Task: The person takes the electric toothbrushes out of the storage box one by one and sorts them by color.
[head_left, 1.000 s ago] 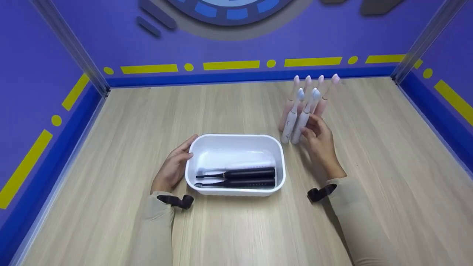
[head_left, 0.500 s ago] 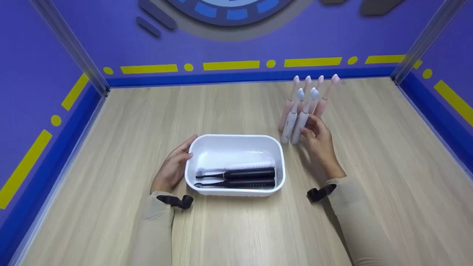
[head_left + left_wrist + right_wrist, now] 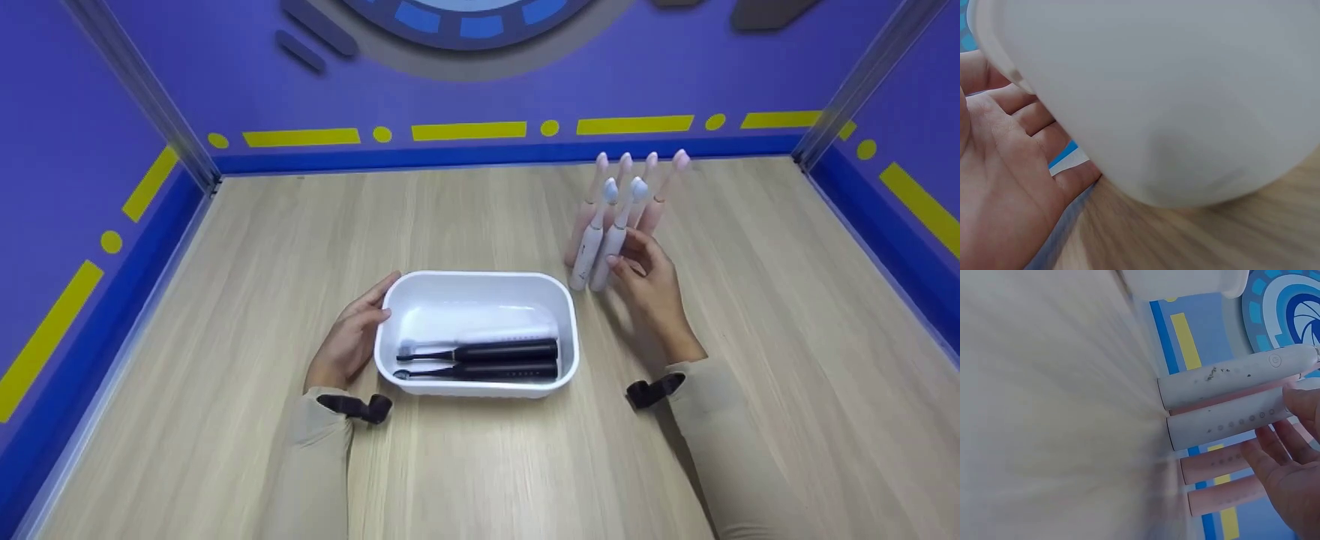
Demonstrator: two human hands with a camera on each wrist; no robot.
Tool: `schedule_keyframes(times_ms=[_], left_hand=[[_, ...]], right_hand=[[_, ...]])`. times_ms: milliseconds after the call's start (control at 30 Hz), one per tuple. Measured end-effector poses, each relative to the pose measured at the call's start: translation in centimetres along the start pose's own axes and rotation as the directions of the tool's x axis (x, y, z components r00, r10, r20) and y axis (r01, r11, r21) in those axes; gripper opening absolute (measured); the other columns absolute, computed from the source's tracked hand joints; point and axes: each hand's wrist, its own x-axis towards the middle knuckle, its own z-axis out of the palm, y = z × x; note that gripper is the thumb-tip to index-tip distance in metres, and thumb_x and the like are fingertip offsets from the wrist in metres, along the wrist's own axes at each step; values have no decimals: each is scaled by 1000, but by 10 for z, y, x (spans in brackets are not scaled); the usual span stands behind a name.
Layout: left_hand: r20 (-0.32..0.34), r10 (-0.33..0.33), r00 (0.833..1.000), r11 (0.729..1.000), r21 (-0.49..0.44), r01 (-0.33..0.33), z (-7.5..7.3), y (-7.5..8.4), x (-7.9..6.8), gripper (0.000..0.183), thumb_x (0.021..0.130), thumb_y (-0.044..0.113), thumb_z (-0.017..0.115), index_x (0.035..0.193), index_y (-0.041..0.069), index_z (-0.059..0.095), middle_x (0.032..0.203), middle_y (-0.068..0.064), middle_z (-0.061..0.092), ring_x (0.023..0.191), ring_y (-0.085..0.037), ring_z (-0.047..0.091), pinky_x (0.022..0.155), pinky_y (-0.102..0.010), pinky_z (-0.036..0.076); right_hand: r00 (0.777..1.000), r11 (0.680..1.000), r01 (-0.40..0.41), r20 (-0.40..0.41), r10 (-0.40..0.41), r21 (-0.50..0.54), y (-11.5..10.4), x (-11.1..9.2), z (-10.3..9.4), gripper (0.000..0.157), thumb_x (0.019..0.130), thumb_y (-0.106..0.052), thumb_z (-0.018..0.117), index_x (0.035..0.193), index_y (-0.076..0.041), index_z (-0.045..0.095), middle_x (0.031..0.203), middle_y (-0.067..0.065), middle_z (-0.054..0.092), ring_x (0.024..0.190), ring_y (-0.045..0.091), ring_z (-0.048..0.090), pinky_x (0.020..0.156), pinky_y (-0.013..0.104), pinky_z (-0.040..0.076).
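Note:
My left hand (image 3: 346, 343) holds the left end of a white plastic tub (image 3: 480, 389), thumb at the rim and fingers along its outer wall. Inside lie two black electric toothbrushes (image 3: 510, 350) and, behind them, a white one (image 3: 502, 334) that blends with the tub. To the right, my right hand (image 3: 654, 289) pinches the handle of an upright white electric toothbrush (image 3: 1224, 419), with the thumb in front and fingers behind. Another white electric toothbrush (image 3: 587, 255) stands beside it on the left. Several pink electric toothbrushes (image 3: 652, 214) stand behind the white pair, partly hidden.
The wood-grain table (image 3: 480, 465) is enclosed by a blue back wall (image 3: 480, 97) and blue side walls. The tub sits just left of the standing toothbrushes, near their bases. Black wrist cameras (image 3: 652, 391) are strapped over the sleeves.
The right hand and the toothbrush it pinches have barely shifted. The left hand, the tub and the other toothbrushes stay where they were.

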Motion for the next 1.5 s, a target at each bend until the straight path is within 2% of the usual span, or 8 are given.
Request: schedule_keyframes(times_ms=[133,367,533,700,1067,1200,1333,1500], left_hand=[[4,3,1000,1000,13,-3,0,0,1,62,91,-6,35,151,-3,19,161,-15,14,149,-23,9,122,-37,6],[-12,0,1000,1000,6,0,0,-1,1,62,91,-5,36,151,-2,22,160,-14,17,149,-22,12,122,-36,7],[-12,5,1000,1000,2,-5,0,-1,-1,62,91,-6,35,151,-2,21,160,-13,17,149,-21,11,122,-35,7],[-1,6,1000,1000,3,-6,0,-1,-1,63,90,-6,34,151,-2,20,161,-13,15,149,-21,10,122,-36,6],[1,-1,1000,1000,-21,2,1,0,-2,63,90,-6,34,152,-1,20,161,-13,17,148,-21,13,121,-37,9],[4,1,1000,1000,-19,0,0,0,-1,63,90,-6,34,152,-1,20,161,-13,17,148,-22,13,121,-37,10],[3,3,1000,999,-37,-3,1,0,-1,63,90,-6,33,151,-1,21,160,-13,17,148,-21,13,121,-37,9],[-1,9,1000,1000,-30,-9,1,-1,-2,62,90,-6,34,151,-2,21,160,-14,17,149,-21,12,122,-37,8]], right_hand=[[1000,1000,15,-8,-15,12,-9,-3,-1,51,89,-4,64,137,2,46,124,15,55,113,11,54,104,29,44],[996,998,45,-82,-42,34,-37,-10,1,49,90,0,62,135,8,45,121,19,56,109,20,56,91,16,49],[991,997,53,-123,-46,58,-31,-7,-1,48,89,-2,63,133,6,48,122,21,56,108,22,56,84,14,51],[985,994,81,-156,-69,68,-23,-4,-4,45,88,-7,67,129,3,53,114,13,60,102,15,59,80,17,54],[958,972,180,-249,-139,149,-38,-6,-3,33,84,-5,70,116,2,61,99,3,64,93,16,62,72,18,53],[958,954,233,-214,-191,191,-46,-10,-1,33,84,0,69,115,6,60,96,4,64,89,16,62,70,19,55],[962,955,256,-133,-237,152,-54,-14,2,34,85,1,67,118,8,58,96,4,63,88,14,63,75,19,56],[972,968,234,-13,-234,92,-61,-18,7,34,86,1,67,118,8,58,98,0,65,90,12,64,81,20,55]])
